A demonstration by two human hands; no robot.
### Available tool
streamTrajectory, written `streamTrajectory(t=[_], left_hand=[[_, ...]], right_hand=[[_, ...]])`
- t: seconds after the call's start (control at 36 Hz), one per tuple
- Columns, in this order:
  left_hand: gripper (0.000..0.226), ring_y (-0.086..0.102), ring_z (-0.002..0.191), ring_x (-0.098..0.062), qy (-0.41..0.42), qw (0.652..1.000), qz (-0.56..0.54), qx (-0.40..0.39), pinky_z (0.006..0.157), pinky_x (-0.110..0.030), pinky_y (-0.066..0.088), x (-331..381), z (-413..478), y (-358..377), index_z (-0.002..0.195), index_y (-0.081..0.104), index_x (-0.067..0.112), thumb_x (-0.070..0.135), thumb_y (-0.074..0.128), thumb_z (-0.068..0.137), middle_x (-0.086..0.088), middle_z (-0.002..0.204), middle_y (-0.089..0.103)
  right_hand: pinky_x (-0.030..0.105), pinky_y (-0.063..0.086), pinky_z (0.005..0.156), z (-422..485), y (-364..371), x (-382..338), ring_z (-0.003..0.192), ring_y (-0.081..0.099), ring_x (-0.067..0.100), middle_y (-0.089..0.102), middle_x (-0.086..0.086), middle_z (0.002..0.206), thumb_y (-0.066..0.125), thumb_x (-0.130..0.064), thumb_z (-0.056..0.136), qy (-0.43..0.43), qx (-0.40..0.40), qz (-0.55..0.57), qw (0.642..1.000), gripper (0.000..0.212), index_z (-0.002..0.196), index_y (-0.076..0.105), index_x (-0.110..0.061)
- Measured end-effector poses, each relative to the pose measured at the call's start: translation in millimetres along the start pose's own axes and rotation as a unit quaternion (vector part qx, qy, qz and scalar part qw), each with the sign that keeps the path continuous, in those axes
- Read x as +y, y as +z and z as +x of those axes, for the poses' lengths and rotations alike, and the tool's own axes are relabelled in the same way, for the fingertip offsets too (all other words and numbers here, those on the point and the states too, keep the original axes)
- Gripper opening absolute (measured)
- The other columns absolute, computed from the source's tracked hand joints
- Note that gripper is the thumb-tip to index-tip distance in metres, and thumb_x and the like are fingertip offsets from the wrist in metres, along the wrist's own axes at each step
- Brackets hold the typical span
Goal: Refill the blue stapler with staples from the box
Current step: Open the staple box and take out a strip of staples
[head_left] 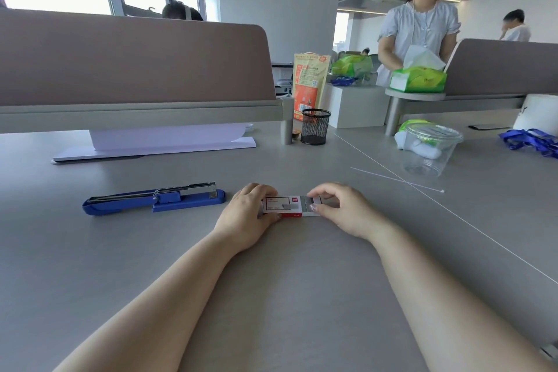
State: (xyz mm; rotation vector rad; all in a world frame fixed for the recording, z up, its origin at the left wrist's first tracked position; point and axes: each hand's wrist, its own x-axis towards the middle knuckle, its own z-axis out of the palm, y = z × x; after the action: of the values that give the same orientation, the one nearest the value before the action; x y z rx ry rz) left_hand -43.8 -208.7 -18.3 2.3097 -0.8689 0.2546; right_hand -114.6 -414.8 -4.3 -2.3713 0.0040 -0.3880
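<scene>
Two bare hands meet over a small staple box (282,206) lying flat on the grey table (302,296), near the centre of the view. The left hand (246,214) covers the box's left end, fingers curled over its far edge and thumb against the near red side, gripping it; that end of the box is hidden under the fingers. The right hand (341,208) is at the box's right end, where an inner tray (314,205) is slid partly out of the red-and-white sleeve. The thumb presses the tray's near edge and the curled fingers arch over its far side, pinching it. Grey strips in the tray look like staples, but the detail is too fine to confirm. Printing on the sleeve is unreadable.

The blue stapler (154,199) lies on the table to the left of the box, well apart from both hands. Its metal magazine arm is raised slightly above the blue base, opening toward the right. Whether the magazine holds staples cannot be told.

Farther back, a stack of white paper (157,145) sits partly under a desk divider (129,60), its far edge hidden. A black mesh pen cup (315,127) stands beyond, right of centre. A clear plastic container (430,148) stands at the far right, its contents blurred. A thin white stick (398,180) lies on the table between that container and the right hand.
</scene>
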Motion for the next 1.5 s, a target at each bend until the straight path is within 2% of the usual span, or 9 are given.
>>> streamTrajectory(t=[0.44,0.67,0.83,0.92,1.06,1.19,1.31,1.39,1.5], left_hand=[[0.04,0.05,0.112,-0.022,0.007,1.0,0.002,0.015,0.097,-0.036,0.043,0,1,1,0.114,0.055,0.024,0.031,0.07,0.077,-0.001,0.119,0.056],[0.042,0.048,0.115,-0.02,0.001,1.0,0.002,0.013,0.097,-0.032,0.042,1,0,1,0.115,0.055,0.024,0.031,0.07,0.077,0.0,0.121,0.054],[0.042,0.049,0.114,-0.021,-0.002,1.0,0.003,0.01,0.098,-0.035,0.043,0,0,1,0.115,0.055,0.024,0.032,0.07,0.077,-0.001,0.12,0.055],[0.041,0.049,0.115,-0.021,-0.003,1.0,0.005,0.007,0.099,-0.034,0.042,0,0,1,0.116,0.055,0.024,0.032,0.068,0.078,-0.001,0.121,0.055],[0.042,0.048,0.117,-0.021,-0.012,1.0,0.02,-0.006,0.1,-0.034,0.041,2,0,1,0.121,0.053,0.024,0.035,0.064,0.082,-0.001,0.125,0.054],[0.043,0.047,0.118,-0.023,-0.022,0.999,0.042,-0.008,0.1,-0.036,0.041,1,-1,1,0.124,0.052,0.023,0.039,0.058,0.085,-0.002,0.128,0.054],[0.047,0.045,0.122,-0.024,-0.026,0.999,0.042,0.003,0.102,-0.036,0.039,2,-3,0,0.127,0.05,0.024,0.04,0.059,0.084,-0.002,0.132,0.053],[0.041,0.048,0.119,-0.023,-0.023,0.999,0.025,0.02,0.101,-0.037,0.041,1,-3,-1,0.121,0.056,0.024,0.037,0.062,0.083,-0.002,0.128,0.055],[0.03,0.052,0.111,-0.02,-0.016,0.999,0.005,0.03,0.096,-0.035,0.045,0,-3,-2,0.111,0.063,0.026,0.034,0.064,0.082,0.001,0.118,0.059]], right_hand=[[0.028,0.043,0.085,4,3,0,0.097,0.055,0.016,0.064,0.001,0.107,0.061,-0.017,0.083,-0.055,0.003,-0.068,0.996,0.018,0.101,0.063,-0.02],[0.031,0.039,0.092,4,6,-3,0.107,0.049,0.019,0.058,0.003,0.114,0.059,-0.014,0.084,-0.04,-0.006,-0.096,0.995,0.022,0.106,0.056,-0.015],[0.03,0.038,0.092,5,5,-3,0.107,0.048,0.018,0.057,0.001,0.11,0.064,-0.014,0.08,-0.051,0.021,-0.08,0.995,0.021,0.099,0.055,-0.019],[0.033,0.043,0.088,6,5,-3,0.099,0.052,0.016,0.059,0.0,0.102,0.065,-0.017,0.079,-0.051,0.049,-0.056,0.996,0.018,0.087,0.051,-0.026],[0.028,0.042,0.067,4,2,-8,0.069,0.053,0.014,0.061,0.003,0.082,0.059,-0.016,0.085,-0.026,0.064,0.005,0.998,0.005,0.082,0.055,-0.015],[0.023,0.037,0.063,2,-4,-9,0.074,0.048,0.016,0.058,0.004,0.087,0.051,-0.025,0.091,0.036,0.062,0.068,0.995,0.01,0.089,0.053,-0.015],[0.034,0.046,0.074,3,-7,-7,0.091,0.061,0.024,0.067,0.008,0.092,0.044,-0.026,0.094,0.083,0.083,0.108,0.987,0.01,0.09,0.047,-0.017],[0.049,0.05,0.09,4,-6,-7,0.083,0.068,0.026,0.068,0.001,0.079,0.039,-0.019,0.095,0.09,0.09,0.14,0.982,0.015,0.08,0.04,-0.02],[0.049,0.05,0.091,4,-3,-8,0.082,0.07,0.023,0.072,0.005,0.08,0.038,-0.02,0.095,0.086,0.069,0.142,0.984,0.017,0.078,0.037,-0.022]])
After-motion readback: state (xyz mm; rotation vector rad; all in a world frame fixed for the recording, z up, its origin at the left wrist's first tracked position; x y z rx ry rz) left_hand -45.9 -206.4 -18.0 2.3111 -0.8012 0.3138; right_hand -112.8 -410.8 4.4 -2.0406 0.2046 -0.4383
